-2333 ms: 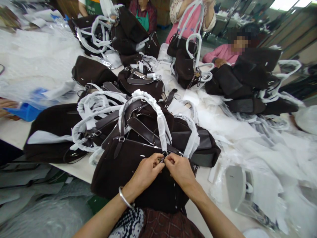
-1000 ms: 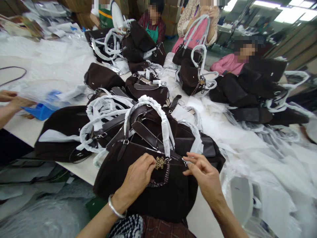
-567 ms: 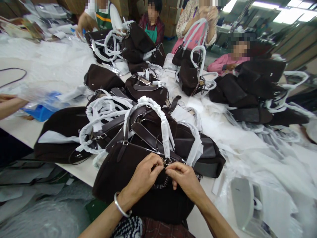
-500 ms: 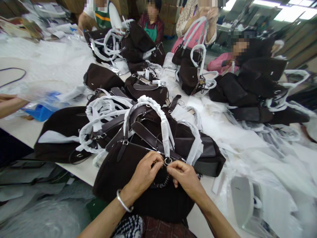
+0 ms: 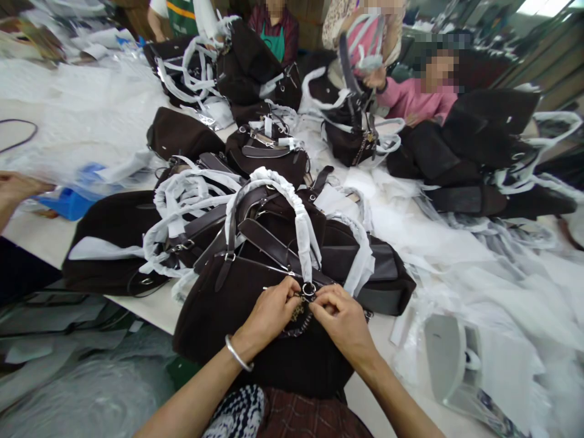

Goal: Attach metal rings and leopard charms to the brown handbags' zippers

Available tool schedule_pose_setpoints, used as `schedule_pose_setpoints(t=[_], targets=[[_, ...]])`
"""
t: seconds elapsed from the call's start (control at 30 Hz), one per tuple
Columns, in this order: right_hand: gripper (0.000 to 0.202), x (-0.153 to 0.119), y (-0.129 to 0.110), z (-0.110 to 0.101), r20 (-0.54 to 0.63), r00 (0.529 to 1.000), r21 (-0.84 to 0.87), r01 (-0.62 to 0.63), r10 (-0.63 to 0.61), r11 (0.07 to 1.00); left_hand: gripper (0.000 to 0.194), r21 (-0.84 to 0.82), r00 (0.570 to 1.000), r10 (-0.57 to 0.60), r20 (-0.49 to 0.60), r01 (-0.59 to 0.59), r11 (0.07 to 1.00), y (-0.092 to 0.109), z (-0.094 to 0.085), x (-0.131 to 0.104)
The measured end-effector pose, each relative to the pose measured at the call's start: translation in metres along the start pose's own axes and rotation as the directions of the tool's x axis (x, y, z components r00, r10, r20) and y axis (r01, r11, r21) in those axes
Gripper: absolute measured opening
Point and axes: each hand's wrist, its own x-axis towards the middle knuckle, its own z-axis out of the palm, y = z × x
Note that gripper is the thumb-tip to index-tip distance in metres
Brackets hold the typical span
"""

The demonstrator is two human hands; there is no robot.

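Note:
A dark brown handbag [image 5: 214,316] stands at the table's near edge, against my body. Its handle [image 5: 298,222] is wrapped in white paper and arches up behind my hands. At the handle's base hangs a metal ring [image 5: 309,289], with a chain charm [image 5: 298,316] below it. My left hand [image 5: 276,307], a silver bangle on its wrist, pinches at the charm just left of the ring. On the other side my right hand [image 5: 340,310] is closed, thumb against fingertips, close to the ring. What lies between its fingers is too small to make out.
More dark handbags with wrapped handles [image 5: 114,243] crowd the table behind and to the left. A grey-white tape dispenser [image 5: 449,359] sits at the right among clear plastic and white paper [image 5: 493,292]. Several people work across the table; another person's hand [image 5: 18,188] reaches in at left.
My hands stay at the ring and shift slightly; more of the gold charm shows between them. Across the table, a person's bag has been lowered and turned. The view has tilted a little.

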Motion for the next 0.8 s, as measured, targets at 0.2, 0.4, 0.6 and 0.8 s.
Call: schedule_pose_setpoints(t=[0.2,0.4,0.6,0.8], targets=[[0.013,-0.001,0.000,0.009,-0.033,0.999,-0.078,0.032,-0.034,0.996,0.020,-0.319,0.981,-0.140,0.132,0.176,0.931,-0.007,-0.003,0.002],[0.014,0.002,0.002,0.012,-0.053,0.996,-0.141,0.057,-0.065,0.988,0.020,-0.327,0.981,-0.130,0.144,0.171,0.930,-0.013,0.000,0.005],[0.016,0.005,0.005,0.016,-0.065,0.989,-0.210,0.117,-0.134,0.971,0.019,-0.299,0.986,-0.091,0.138,0.129,0.945,-0.006,-0.001,0.004],[0.016,0.004,0.010,0.019,-0.051,0.985,-0.237,0.150,-0.166,0.960,0.020,-0.291,0.984,-0.092,0.150,0.133,0.948,-0.005,-0.003,0.006]])
